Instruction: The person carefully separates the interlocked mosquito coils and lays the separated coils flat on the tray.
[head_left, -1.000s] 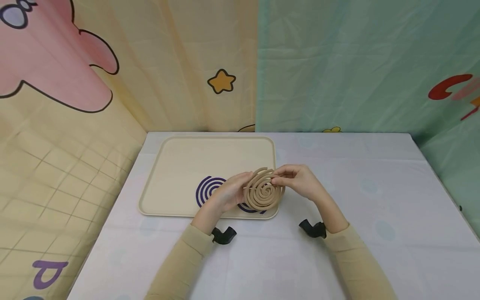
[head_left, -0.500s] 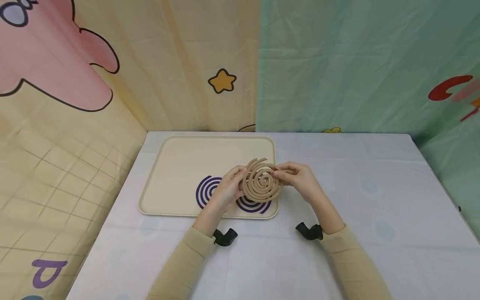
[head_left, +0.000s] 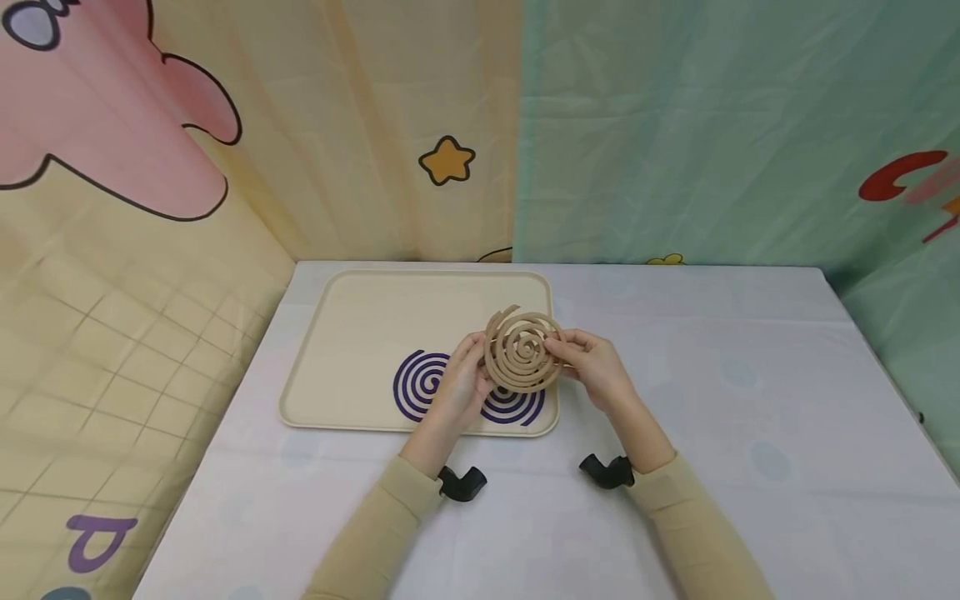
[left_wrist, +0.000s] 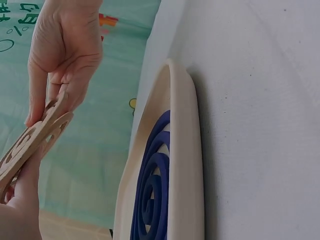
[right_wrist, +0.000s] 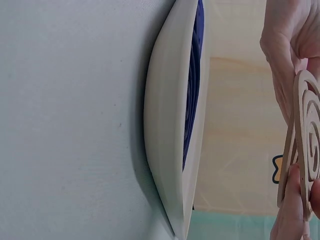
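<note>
Between both hands are tan mosquito coils (head_left: pixel 517 385), held over the tray's front right part. The left wrist view shows two layers of tan coil (left_wrist: pixel 30 142), slightly apart at one end. My left hand (head_left: pixel 459 387) holds their left edge with curled fingers. The right hand (head_left: pixel 597 367) pinches the right edge, thumb on the face. In the right wrist view, a right-hand finger (right_wrist: pixel 295 187) lies between the two tan layers. Below, a purple spiral coil (head_left: pixel 408 387) lies in the tray, and another purple coil (head_left: pixel 513 414) is partly hidden under the tan ones.
The cream tray (head_left: pixel 337 428) with a raised rim lies on the white-covered table (head_left: pixel 720 400), left of centre. Printed curtains (head_left: pixel 637 150) stand along the back and sides. A black curved piece (head_left: pixel 463 485) sits at each wrist.
The tan coils have moved up and slightly back, their face turned more toward the head camera. More of the right purple coil shows. The hands have drawn slightly closer together.
</note>
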